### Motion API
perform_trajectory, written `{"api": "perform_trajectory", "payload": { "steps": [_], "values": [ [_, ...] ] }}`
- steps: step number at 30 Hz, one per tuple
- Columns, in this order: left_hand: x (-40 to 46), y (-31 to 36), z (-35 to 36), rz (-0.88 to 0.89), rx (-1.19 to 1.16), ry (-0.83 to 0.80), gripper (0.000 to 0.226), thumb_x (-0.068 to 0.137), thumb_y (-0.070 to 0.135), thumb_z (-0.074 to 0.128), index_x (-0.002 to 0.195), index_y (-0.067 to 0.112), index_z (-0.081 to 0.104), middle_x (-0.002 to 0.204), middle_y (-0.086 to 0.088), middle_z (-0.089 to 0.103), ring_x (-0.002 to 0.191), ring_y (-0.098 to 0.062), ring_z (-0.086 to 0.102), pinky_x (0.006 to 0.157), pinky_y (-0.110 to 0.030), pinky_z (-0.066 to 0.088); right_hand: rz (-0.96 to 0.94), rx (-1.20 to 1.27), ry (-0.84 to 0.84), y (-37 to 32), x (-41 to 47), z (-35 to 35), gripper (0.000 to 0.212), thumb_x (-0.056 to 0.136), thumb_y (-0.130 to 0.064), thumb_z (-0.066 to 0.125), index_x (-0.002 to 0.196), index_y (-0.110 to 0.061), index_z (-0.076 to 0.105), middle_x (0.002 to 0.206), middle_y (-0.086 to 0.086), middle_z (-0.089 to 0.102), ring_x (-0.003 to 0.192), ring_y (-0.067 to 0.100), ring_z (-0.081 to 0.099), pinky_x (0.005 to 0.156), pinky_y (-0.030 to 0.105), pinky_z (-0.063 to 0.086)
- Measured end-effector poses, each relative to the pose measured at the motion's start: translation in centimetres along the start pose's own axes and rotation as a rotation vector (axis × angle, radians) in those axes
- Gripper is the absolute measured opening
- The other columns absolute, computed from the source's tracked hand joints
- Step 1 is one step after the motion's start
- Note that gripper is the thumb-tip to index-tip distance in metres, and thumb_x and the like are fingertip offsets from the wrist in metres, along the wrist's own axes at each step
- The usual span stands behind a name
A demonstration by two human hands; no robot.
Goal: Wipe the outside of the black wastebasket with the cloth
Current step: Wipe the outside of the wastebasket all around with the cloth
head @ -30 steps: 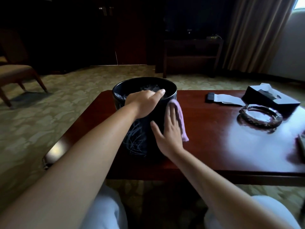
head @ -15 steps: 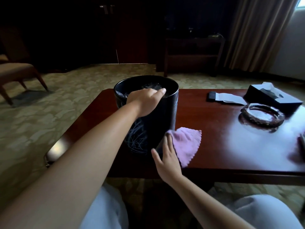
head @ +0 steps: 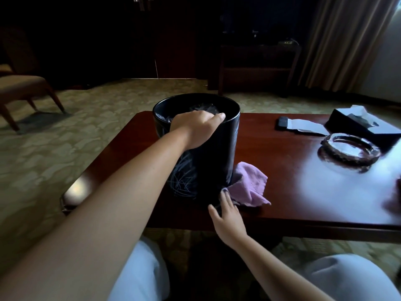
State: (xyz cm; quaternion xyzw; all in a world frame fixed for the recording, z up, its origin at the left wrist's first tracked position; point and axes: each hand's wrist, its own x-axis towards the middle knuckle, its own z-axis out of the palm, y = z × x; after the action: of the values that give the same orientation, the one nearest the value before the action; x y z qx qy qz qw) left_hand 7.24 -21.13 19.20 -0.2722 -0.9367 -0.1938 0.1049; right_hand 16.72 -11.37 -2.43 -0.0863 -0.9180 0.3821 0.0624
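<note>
Dim room, glossy red-brown wooden surface (head: 282, 170).
Left hand (head: 195, 131) clenched on round black wastebasket (head: 214, 153); right fingers (head: 225, 197), straight, press crumpled lilac cloth (head: 249, 187) low—bunch it, stroke firmly upward.

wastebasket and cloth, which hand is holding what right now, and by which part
The left hand grips the black wastebasket by its near rim. The right hand presses the purple cloth against the wastebasket's base with straight fingers, no grip.

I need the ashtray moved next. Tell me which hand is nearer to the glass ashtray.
Right. The right hand presses the cloth at the wastebasket base, with bare table between it and the glass ashtray. The left hand grips the wastebasket's rim, farther away.
</note>
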Motion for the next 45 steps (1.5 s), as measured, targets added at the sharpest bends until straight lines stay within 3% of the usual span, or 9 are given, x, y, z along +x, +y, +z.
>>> {"api": "perform_trajectory", "payload": {
  "steps": [6,13,20,26,29,32,37,41,45],
  "values": [
    [0.0,-0.1,0.1,0.029,0.003,0.035,0.053,0.099,0.049,0.025,0.058,0.019,0.037,0.051,0.004,0.044,0.056,-0.013,0.050,0.060,-0.031,0.030,-0.115,0.218,0.261,-4.4,2.7,-3.1,0.063,0.098,-0.033,0.041,0.150,-0.020,0.009,0.156,-0.013,0.007,0.136,-0.005,-0.002,0.112,0.018,0.000],
    [0.0,-0.1,0.1,0.032,0.023,0.033,0.053,0.098,0.051,0.024,0.059,0.019,0.040,0.051,0.005,0.042,0.056,-0.015,0.050,0.064,-0.031,0.035,0.022,-0.031,0.037,0.9,0.8,0.0,0.056,0.095,-0.032,0.046,0.147,-0.023,0.026,0.156,-0.008,0.020,0.135,0.023,0.036,0.107,0.027,0.028],
    [0.1,-0.2,0.4,0.057,0.047,0.049,0.051,0.097,0.051,0.028,0.058,0.019,0.035,0.052,0.004,0.045,0.055,-0.015,0.051,0.059,-0.031,0.032,-0.079,0.204,0.231,-3.4,2.6,-2.1,0.065,0.097,-0.033,0.043,0.150,-0.022,0.008,0.157,-0.011,0.007,0.143,0.009,0.008,0.110,0.021,0.009],
    [0.1,-0.3,0.4,0.062,0.050,0.045,0.051,0.097,0.051,0.029,0.057,0.020,0.033,0.051,0.006,0.041,0.051,-0.014,0.046,0.059,-0.031,0.032,0.091,0.149,-0.019,1.2,2.2,0.0,0.056,0.096,-0.040,0.037,0.148,-0.026,0.023,0.156,-0.007,0.020,0.140,0.020,0.028,0.114,0.034,0.022],
    [0.2,-0.3,0.5,0.069,0.068,0.056,0.051,0.097,0.052,0.029,0.057,0.020,0.033,0.051,0.006,0.041,0.050,-0.014,0.046,0.058,-0.031,0.033,0.031,0.448,0.112,-0.6,2.3,-0.5,0.059,0.089,-0.046,0.039,0.145,-0.026,0.031,0.148,-0.008,0.037,0.136,0.015,0.035,0.114,0.038,0.028],
    [0.2,-0.3,0.5,0.066,0.077,0.062,0.052,0.096,0.053,0.030,0.057,0.019,0.034,0.051,0.005,0.043,0.052,-0.014,0.048,0.060,-0.031,0.035,-0.059,0.564,0.202,-2.6,2.9,-1.7,0.064,0.091,-0.039,0.043,0.149,-0.021,0.022,0.153,-0.011,0.025,0.141,0.002,0.018,0.116,0.026,0.016],
    [0.2,-0.3,0.5,0.073,0.095,0.058,0.052,0.097,0.052,0.029,0.057,0.019,0.035,0.052,0.005,0.044,0.053,-0.014,0.048,0.058,-0.030,0.032,0.067,0.558,0.045,0.1,2.4,0.0,0.054,0.096,-0.041,0.042,0.146,-0.030,0.026,0.152,-0.012,0.027,0.141,0.004,0.020,0.115,0.026,0.016],
    [0.2,-0.3,0.4,0.082,0.102,0.062,0.052,0.097,0.052,0.030,0.058,0.018,0.038,0.053,0.005,0.046,0.056,-0.015,0.052,0.063,-0.031,0.037,0.189,0.783,-0.006,-1.0,3.2,-1.5,0.047,0.099,-0.041,0.034,0.143,-0.025,0.033,0.147,-0.014,0.032,0.135,0.003,0.027,0.115,0.028,0.017],
    [0.1,-0.2,0.5,0.078,0.114,0.065,0.053,0.096,0.054,0.030,0.059,0.017,0.041,0.055,0.005,0.050,0.059,-0.015,0.055,0.066,-0.031,0.040,-0.040,0.766,0.207,-2.8,3.4,-2.4,0.056,0.093,-0.043,0.041,0.144,-0.021,0.034,0.146,-0.009,0.039,0.136,0.003,0.031,0.114,0.028,0.024]
  ]
}}
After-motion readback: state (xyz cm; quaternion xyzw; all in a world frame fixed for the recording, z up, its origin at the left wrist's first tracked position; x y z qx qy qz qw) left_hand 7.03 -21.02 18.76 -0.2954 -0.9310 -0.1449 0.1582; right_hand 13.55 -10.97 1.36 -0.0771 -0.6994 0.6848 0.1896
